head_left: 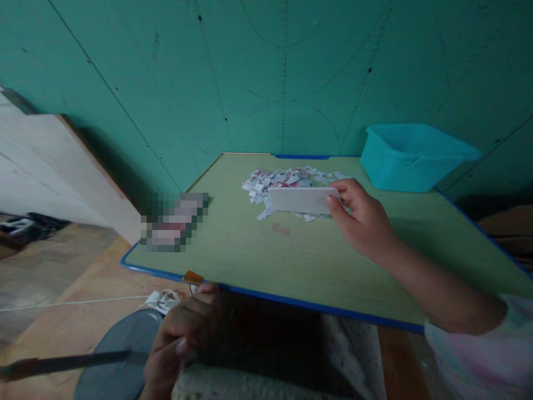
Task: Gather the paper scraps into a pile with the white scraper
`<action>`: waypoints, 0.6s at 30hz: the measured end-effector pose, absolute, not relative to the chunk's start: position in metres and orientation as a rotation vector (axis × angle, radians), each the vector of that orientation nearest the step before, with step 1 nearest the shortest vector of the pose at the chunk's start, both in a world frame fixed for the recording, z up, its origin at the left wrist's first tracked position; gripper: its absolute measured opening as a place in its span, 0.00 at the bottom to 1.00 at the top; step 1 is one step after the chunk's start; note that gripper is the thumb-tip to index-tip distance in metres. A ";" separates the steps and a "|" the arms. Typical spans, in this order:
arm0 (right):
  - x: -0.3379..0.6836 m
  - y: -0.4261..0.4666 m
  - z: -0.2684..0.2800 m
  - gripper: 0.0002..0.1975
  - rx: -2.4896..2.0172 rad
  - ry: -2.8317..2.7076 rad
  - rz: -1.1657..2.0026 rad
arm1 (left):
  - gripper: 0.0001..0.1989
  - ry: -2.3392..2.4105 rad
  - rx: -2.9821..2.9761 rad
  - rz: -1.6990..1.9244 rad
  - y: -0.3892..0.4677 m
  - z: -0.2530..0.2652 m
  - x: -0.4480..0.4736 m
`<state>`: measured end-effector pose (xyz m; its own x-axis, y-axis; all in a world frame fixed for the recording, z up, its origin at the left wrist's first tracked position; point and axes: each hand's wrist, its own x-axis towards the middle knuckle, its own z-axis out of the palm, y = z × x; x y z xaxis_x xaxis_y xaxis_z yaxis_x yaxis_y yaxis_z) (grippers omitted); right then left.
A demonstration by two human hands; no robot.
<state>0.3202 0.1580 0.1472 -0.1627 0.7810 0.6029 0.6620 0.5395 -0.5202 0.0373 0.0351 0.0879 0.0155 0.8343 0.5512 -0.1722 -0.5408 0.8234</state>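
My right hand (364, 219) is closed on the right end of a flat, white rectangular plate (297, 201), thumb in front and fingers behind. The plate stands on its long side just above or on the table, in front of a heap of torn paper scraps (275, 179), mostly white with some reddish bits. A few scraps show below its lower edge. Near the table's front rim, my left hand (185, 328) is held low with its fingers curled in. A small orange piece (194, 276) shows at the rim just beyond it; whether the hand holds it cannot be told.
The pale green table (250, 261) has a blue rim. A turquoise plastic bin (410, 166) stands at its back right. A pixelated flat item (177, 222) lies at the left. A green wall (270, 72) rises behind. Below left are a grey round stool (112, 355) and a white cable (164, 300).
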 end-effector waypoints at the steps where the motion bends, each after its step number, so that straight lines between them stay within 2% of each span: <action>1: 0.320 0.158 0.147 0.06 -1.179 -1.892 0.158 | 0.13 0.675 1.562 1.609 0.037 0.091 0.039; 7: 0.321 0.157 0.146 0.06 -1.159 -1.866 0.201 | 0.14 0.567 1.669 1.468 0.042 0.101 0.043; 18: 0.324 0.163 0.145 0.07 -1.154 -1.663 0.495 | 0.14 0.583 1.655 1.510 0.039 0.103 0.042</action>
